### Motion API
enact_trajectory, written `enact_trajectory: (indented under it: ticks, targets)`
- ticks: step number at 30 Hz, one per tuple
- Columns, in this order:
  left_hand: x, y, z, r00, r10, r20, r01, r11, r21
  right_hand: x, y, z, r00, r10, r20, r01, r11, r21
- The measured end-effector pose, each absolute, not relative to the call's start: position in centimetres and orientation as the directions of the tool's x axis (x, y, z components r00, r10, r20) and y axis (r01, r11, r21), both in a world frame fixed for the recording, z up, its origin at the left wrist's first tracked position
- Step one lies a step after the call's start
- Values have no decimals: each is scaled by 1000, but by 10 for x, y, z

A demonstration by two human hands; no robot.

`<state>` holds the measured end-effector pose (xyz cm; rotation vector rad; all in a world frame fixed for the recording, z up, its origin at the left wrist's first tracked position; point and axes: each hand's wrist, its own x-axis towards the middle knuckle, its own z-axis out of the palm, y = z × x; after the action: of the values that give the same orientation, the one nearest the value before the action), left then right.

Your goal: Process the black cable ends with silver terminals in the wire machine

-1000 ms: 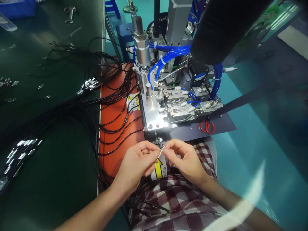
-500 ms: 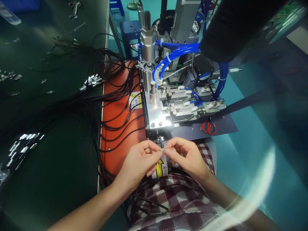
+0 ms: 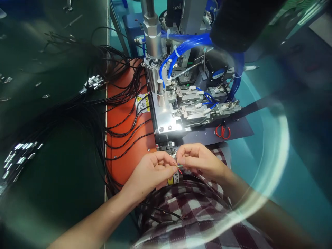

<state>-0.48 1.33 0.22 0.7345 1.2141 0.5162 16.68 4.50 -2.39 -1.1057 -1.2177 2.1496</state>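
Note:
In front of the machine, both hands meet above my lap at the stripped end of a cable with thin coloured wires (image 3: 180, 170). One wire is red and sticks out towards me; the others are too small to make out well. My left hand (image 3: 154, 171) is closed, thumb and forefinger pinching the cable end from the left. My right hand (image 3: 199, 159) is closed too, its fingertips pinched at the tips of the wires from the right. Black cable (image 3: 168, 212) lies across the checked cloth (image 3: 192, 207) on my lap.
Just ahead stands a metal machine (image 3: 166, 116) with blue air hoses (image 3: 193, 40). Black cables (image 3: 124, 129) run over its orange cover (image 3: 129, 152) from the dark table at left, where shiny metal-ended bundles (image 3: 19, 157) lie. Red-handled scissors (image 3: 223, 131) rest at right.
My fingertips have parted slightly, and a red wire now shows between them. The right hand has shifted a little up and left. The whole view has moved slightly.

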Motion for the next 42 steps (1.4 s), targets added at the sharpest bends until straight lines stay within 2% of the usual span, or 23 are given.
enact_trajectory:
  ticks: [5,20,26,31,35,42]
  targets:
    - [-4,14,1,284,704,-651,39,669,742,167,44,-21,-600,705,-378,35,-449,-893]
    - [-7,13,-2,285,723,-629,-19,661,751,167,45,-35,-657,696,-289,-99,-459,-883]
    - [-7,12,-5,210,768,-605,-118,634,764,167,39,-31,-525,795,-303,-26,-371,-928]
    - [-7,12,-9,179,794,-581,-118,604,788,162,31,-30,-413,870,-270,4,-295,-956]
    - [-7,11,-10,166,809,-564,-107,584,805,156,31,-30,-377,880,-288,-11,-315,-949]
    - [-6,8,-13,128,827,-547,-144,561,815,150,29,-30,-386,851,-355,-131,-432,-892]
